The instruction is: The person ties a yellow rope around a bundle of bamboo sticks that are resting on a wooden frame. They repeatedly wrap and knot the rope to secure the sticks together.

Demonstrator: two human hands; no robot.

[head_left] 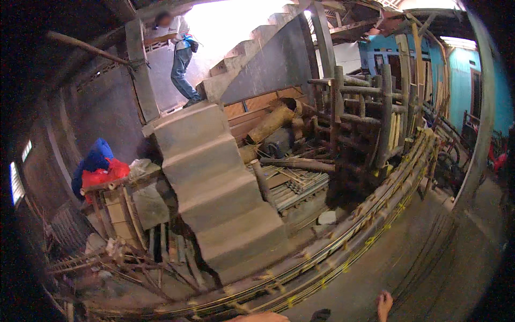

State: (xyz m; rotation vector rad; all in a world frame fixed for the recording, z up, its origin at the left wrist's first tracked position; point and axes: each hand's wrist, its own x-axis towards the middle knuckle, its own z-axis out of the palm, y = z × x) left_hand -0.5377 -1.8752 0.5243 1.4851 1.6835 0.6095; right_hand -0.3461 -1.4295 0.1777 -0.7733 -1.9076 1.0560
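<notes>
At the lower edge, right of centre, my right hand (384, 306) hangs over the grey floor. Its fingers are loosely bent and slightly apart, with nothing visible in them. Only a strip of my left hand or forearm (260, 317) enters at the bottom; its fingers cannot be made out. Nearest to both is a long row of wood or bamboo poles (322, 257) with yellow ties, which crosses in front of me and bends with the lens. Neither hand visibly touches it. A small dark shape (321, 315), perhaps a shoe, shows between them.
Beyond the poles, concrete stairs (214, 182) rise to a landing where a person (182, 59) stands, arm toward a post (142, 70). Red and blue bags (107, 172) lie left, above scattered sticks (142, 271). Logs (273, 123) and a log frame (365, 118) stand right of the stairs.
</notes>
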